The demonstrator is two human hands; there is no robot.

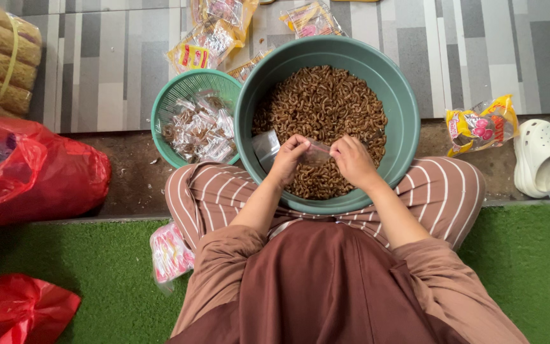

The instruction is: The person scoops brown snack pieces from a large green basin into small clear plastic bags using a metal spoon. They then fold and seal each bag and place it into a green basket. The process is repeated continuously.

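- Looking down through the head camera, I see my left hand [289, 159] and right hand [351, 159] each pinching an edge of a small clear bag [316, 153], its mouth seemingly open.
- The bag hovers over brown curled snacks [326, 102] in the green basin [402, 121] on my lap.
- A green basket [167, 108] of filled packets touches the basin's left side.

Both hands, left [288, 159] and right [352, 160], meet in front with fingers pinched, forearms angled inward.

Yellow-and-red printed packets [206, 46] lie at eleven to twelve o'clock; another yellow packet [480, 125] at three. Filled clear packets [200, 129] fill the small green basket [160, 108] at ten. A pink-printed wrapper stack [169, 253] lies at seven.
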